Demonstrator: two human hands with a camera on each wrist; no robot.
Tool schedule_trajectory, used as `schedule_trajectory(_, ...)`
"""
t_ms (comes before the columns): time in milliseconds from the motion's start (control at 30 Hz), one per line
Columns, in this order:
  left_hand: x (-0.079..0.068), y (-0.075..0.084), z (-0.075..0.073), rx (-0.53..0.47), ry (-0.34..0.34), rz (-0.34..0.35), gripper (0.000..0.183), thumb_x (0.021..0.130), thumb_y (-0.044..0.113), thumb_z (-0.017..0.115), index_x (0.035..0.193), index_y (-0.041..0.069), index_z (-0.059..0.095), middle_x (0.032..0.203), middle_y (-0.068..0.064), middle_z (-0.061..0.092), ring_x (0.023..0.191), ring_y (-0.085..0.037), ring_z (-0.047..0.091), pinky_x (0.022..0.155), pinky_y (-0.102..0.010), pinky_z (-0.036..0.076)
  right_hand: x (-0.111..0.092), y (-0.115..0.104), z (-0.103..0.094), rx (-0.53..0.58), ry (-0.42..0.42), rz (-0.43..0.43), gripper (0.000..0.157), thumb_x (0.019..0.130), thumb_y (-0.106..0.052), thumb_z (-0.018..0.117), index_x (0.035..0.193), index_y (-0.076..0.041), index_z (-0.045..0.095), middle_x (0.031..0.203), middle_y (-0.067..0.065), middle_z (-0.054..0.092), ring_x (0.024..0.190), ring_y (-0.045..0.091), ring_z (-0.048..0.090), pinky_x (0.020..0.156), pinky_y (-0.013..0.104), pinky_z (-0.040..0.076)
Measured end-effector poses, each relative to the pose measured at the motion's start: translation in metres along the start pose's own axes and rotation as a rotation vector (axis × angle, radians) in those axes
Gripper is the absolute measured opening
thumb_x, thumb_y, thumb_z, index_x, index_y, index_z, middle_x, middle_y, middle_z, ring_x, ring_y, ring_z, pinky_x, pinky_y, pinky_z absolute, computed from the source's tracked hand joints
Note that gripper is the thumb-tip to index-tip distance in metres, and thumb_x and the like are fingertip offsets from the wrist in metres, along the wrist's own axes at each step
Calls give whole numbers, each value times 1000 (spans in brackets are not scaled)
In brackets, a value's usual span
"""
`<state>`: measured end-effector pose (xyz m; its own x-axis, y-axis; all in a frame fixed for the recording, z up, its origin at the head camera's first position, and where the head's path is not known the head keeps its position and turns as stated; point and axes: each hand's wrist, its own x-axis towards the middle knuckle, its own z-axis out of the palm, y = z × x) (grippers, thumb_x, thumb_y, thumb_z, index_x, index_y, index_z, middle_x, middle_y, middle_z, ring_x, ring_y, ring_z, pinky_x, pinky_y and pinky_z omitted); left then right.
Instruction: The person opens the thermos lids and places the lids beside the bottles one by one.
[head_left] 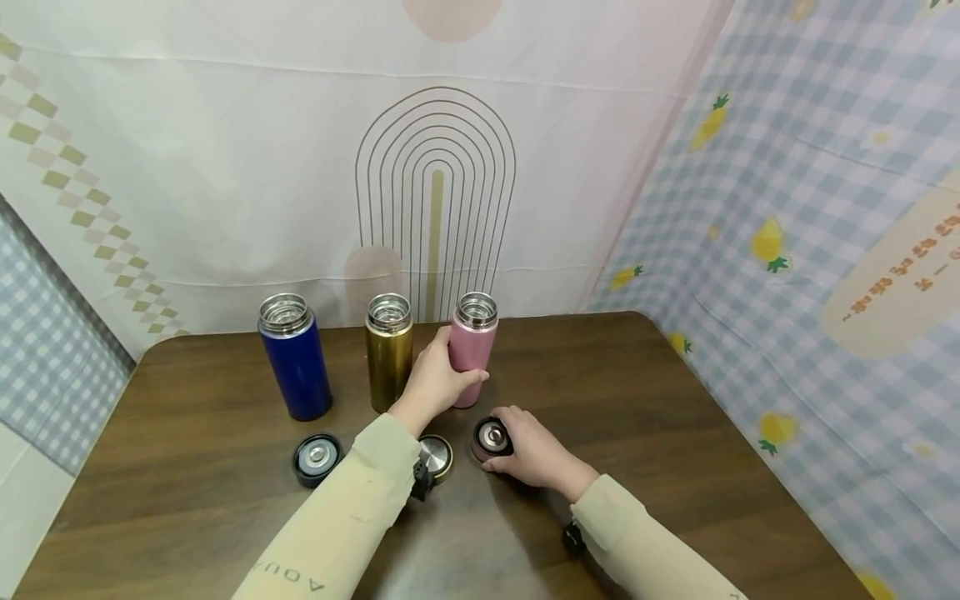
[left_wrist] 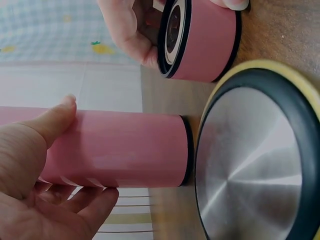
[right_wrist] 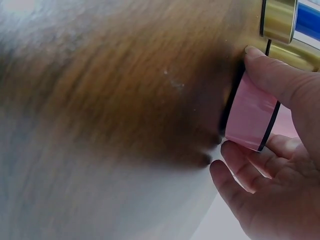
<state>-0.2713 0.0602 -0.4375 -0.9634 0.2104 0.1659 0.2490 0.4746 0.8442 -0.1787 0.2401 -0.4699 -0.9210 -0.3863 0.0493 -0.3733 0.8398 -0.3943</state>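
Observation:
An open-topped pink thermos bottle (head_left: 472, 342) stands upright near the table's back edge. My left hand (head_left: 435, 375) grips its side, thumb across the near face and fingers behind, as the left wrist view shows. Closer to me on the table, a pink bottle lid (right_wrist: 252, 112) sits with its inner side up. Around the lid curl the thumb and fingers of my right hand (head_left: 534, 448). A gold thermos bottle (head_left: 390, 358), also without its lid, stands just left of the pink one. Partly under my left forearm lies the gold lid (left_wrist: 250, 165), its steel face up.
At the left stands a lidless blue thermos bottle (head_left: 296, 367), with a dark-rimmed lid (head_left: 317, 458) in front of it. The brown wooden table (head_left: 637, 400) meets a white cloth backdrop (head_left: 225, 167) behind and a checked cloth (head_left: 787, 208) at the right.

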Motion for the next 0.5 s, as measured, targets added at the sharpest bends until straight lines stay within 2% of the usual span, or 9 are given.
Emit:
schedule_trajectory(200,10,0,2,11,-8,-15,81,75,28,85,138,6,39,124,-13,58,112,-28,57,95,-44,44,12,6,-1,-5,-6,33,68,74,-28,84,125,2,51,115,12,56,107,29,53,94,43,44)
schedule_trajectory(300,7,3,4,33,-37,-26,91,78,32,82,145,3,28,133,-18,50,120,-30,51,100,-46,41,11,7,0,-3,-15,43,71,75,-27,84,128,5,49,118,15,55,110,31,52,95,44,43)
schedule_trajectory(400,-7,8,2,93,-59,-13,101,82,41,76,151,0,15,146,-24,35,131,-34,41,106,-47,34,7,9,-1,2,-12,66,82,77,-33,82,136,5,42,126,18,51,117,33,49,99,45,41)
schedule_trajectory(500,-34,14,-6,235,-61,82,105,84,49,71,153,0,9,151,-24,26,135,-36,35,107,-48,34,-1,10,-4,-36,52,75,85,80,-41,78,142,1,39,132,17,48,123,33,47,100,47,40)
